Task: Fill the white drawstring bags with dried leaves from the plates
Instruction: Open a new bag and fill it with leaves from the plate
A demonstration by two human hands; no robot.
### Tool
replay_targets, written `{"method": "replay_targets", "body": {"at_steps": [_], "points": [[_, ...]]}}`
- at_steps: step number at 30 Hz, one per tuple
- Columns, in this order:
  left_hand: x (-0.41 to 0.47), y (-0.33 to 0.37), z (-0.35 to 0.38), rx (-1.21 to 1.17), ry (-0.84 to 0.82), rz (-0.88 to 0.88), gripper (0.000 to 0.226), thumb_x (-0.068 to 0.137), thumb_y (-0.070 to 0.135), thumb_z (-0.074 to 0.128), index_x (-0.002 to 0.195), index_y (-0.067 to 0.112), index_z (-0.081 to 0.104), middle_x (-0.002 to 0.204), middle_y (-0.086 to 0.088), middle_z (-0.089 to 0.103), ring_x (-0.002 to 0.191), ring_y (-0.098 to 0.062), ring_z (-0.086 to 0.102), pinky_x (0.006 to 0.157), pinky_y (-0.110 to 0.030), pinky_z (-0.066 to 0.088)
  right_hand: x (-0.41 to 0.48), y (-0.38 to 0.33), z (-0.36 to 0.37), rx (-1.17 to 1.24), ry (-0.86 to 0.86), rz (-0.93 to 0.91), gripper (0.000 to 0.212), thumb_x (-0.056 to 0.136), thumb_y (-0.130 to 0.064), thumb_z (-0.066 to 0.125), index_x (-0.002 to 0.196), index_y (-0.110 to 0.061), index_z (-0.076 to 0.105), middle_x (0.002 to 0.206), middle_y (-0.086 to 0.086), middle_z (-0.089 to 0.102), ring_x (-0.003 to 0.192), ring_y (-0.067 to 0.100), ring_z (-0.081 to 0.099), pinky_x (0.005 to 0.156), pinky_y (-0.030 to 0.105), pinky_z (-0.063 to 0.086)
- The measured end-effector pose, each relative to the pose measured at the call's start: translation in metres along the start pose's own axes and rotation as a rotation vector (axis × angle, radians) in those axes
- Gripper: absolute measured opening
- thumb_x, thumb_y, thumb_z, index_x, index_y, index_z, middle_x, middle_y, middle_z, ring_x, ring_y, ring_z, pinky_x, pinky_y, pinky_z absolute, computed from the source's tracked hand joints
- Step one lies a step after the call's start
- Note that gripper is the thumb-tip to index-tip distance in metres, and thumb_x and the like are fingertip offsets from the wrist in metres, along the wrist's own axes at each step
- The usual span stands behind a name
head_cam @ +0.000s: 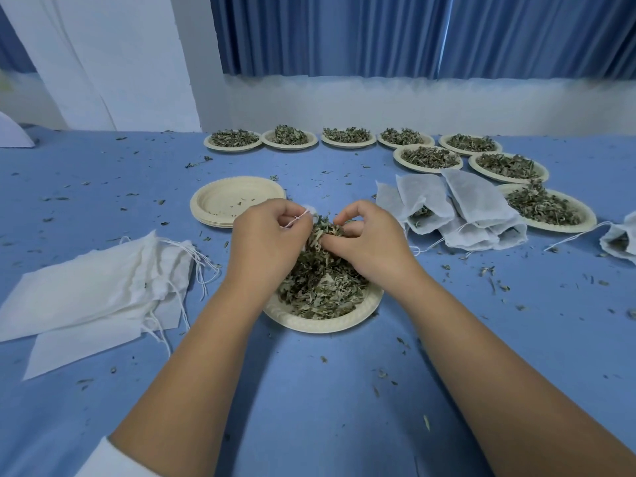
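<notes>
Blue counter [309, 390], strewn with leaf crumbs.

Near plate [347, 320]: heaped with dried leaves [320, 284].
Empty plates [237, 201], stacked, beyond the left hand; a few crumbs inside.
Eight full plates [347, 137] along the back and right side.
Empty bags [96, 290]: flat pile at left, long axis roughly left-right, drawstring ends toward the near plate.
Filled bags [475, 204]: heap at right, leaning on one another, mouths and strings toward the near side. One more bag [619, 239] at the right edge.

Left hand [272, 235]: curled, pinching the string [297, 220] of a bag [312, 211] held over the near plate. The bag is mostly hidden between the hands, so I cannot tell its axis.
Right hand [371, 239]: fingers curled, pinching a clump of leaves at the bag.
</notes>
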State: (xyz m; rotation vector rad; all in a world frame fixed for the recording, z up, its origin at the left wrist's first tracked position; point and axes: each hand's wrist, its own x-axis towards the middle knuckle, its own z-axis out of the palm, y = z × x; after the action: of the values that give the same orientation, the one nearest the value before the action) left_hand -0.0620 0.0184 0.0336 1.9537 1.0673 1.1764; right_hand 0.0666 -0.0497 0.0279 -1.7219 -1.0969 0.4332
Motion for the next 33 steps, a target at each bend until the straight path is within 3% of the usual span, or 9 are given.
{"method": "replay_targets", "body": {"at_steps": [3, 6, 10, 14, 19, 22, 26, 30, 33], "points": [[-0.001, 0.0, 0.0, 0.018, -0.033, 0.009, 0.012, 0.086, 0.028, 0.07, 0.075, 0.033, 0.068, 0.06, 0.017, 0.061, 0.058, 0.015, 0.054, 0.054, -0.003, 0.037, 0.001, 0.001, 0.001, 0.013, 0.015, -0.021, 0.022, 0.073, -0.02, 0.081, 0.077, -0.027, 0.061, 0.076, -0.001, 0.07, 0.065, 0.006, 0.059, 0.063, 0.021, 0.046], [0.0, -0.002, 0.001, 0.045, -0.029, 0.006, 0.006, 0.087, 0.029, 0.068, 0.081, 0.03, 0.069, 0.066, 0.016, 0.062, 0.06, 0.01, 0.056, 0.055, -0.006, 0.038, 0.0, 0.001, 0.002, 0.043, -0.017, -0.056, 0.018, 0.075, -0.02, 0.082, 0.082, -0.028, 0.068, 0.08, -0.008, 0.071, 0.073, 0.004, 0.067, 0.073, 0.019, 0.052], [0.002, -0.004, -0.002, 0.06, -0.026, -0.021, 0.008, 0.089, 0.03, 0.066, 0.092, 0.026, 0.072, 0.072, 0.011, 0.066, 0.067, -0.004, 0.061, 0.064, -0.024, 0.045, -0.001, -0.001, 0.003, 0.081, -0.054, -0.046, 0.013, 0.082, -0.022, 0.074, 0.08, -0.035, 0.071, 0.064, -0.019, 0.07, 0.068, -0.001, 0.069, 0.068, 0.012, 0.052], [0.001, -0.002, -0.005, 0.025, -0.043, -0.02, 0.007, 0.088, 0.025, 0.067, 0.086, 0.028, 0.074, 0.066, 0.015, 0.064, 0.058, 0.006, 0.056, 0.056, -0.011, 0.04, -0.003, -0.003, 0.002, 0.272, -0.097, -0.007, 0.015, 0.087, -0.013, 0.072, 0.083, -0.027, 0.075, 0.076, -0.006, 0.075, 0.07, 0.009, 0.071, 0.074, 0.019, 0.058], [0.0, 0.001, -0.007, -0.005, -0.088, -0.004, 0.013, 0.086, 0.021, 0.068, 0.076, 0.026, 0.074, 0.059, 0.016, 0.061, 0.051, 0.007, 0.05, 0.051, -0.007, 0.035, -0.003, -0.002, 0.005, 0.458, -0.095, 0.065, 0.016, 0.082, -0.002, 0.075, 0.092, -0.013, 0.07, 0.075, 0.002, 0.069, 0.062, 0.008, 0.068, 0.064, 0.017, 0.056], [0.001, 0.003, -0.008, -0.073, -0.113, -0.026, 0.019, 0.087, 0.019, 0.067, 0.071, 0.029, 0.07, 0.053, 0.018, 0.059, 0.047, 0.004, 0.047, 0.05, -0.009, 0.036, 0.0, 0.002, 0.006, 0.463, -0.073, 0.116, 0.024, 0.079, -0.009, 0.079, 0.098, -0.016, 0.067, 0.082, 0.0, 0.063, 0.063, 0.006, 0.065, 0.062, 0.016, 0.054], [0.003, 0.004, -0.011, -0.161, -0.139, -0.059, 0.02, 0.09, 0.02, 0.067, 0.072, 0.029, 0.071, 0.056, 0.015, 0.059, 0.05, 0.003, 0.049, 0.055, -0.01, 0.039, 0.004, 0.007, 0.005, 0.323, -0.151, 0.16, 0.031, 0.081, -0.03, 0.079, 0.11, -0.023, 0.07, 0.1, -0.001, 0.069, 0.063, 0.004, 0.063, 0.07, 0.02, 0.054], [0.003, 0.005, -0.013, -0.182, -0.173, -0.068, 0.014, 0.09, 0.019, 0.068, 0.078, 0.024, 0.074, 0.067, 0.001, 0.065, 0.054, -0.001, 0.051, 0.057, -0.01, 0.041, 0.004, 0.005, 0.006, 0.51, -0.267, 0.223, 0.014, 0.086, -0.018, 0.075, 0.099, -0.02, 0.071, 0.084, -0.005, 0.076, 0.065, 0.009, 0.068, 0.063, 0.016, 0.054], [0.003, 0.003, -0.014, -0.115, -0.206, -0.043, 0.007, 0.089, 0.022, 0.07, 0.084, 0.023, 0.075, 0.069, 0.002, 0.066, 0.053, 0.001, 0.054, 0.062, -0.014, 0.046, 0.004, 0.006, 0.007, 0.49, -0.181, 0.226, 0.02, 0.083, -0.012, 0.076, 0.101, -0.018, 0.07, 0.08, 0.001, 0.074, 0.057, 0.008, 0.066, 0.059, 0.015, 0.053]]}}
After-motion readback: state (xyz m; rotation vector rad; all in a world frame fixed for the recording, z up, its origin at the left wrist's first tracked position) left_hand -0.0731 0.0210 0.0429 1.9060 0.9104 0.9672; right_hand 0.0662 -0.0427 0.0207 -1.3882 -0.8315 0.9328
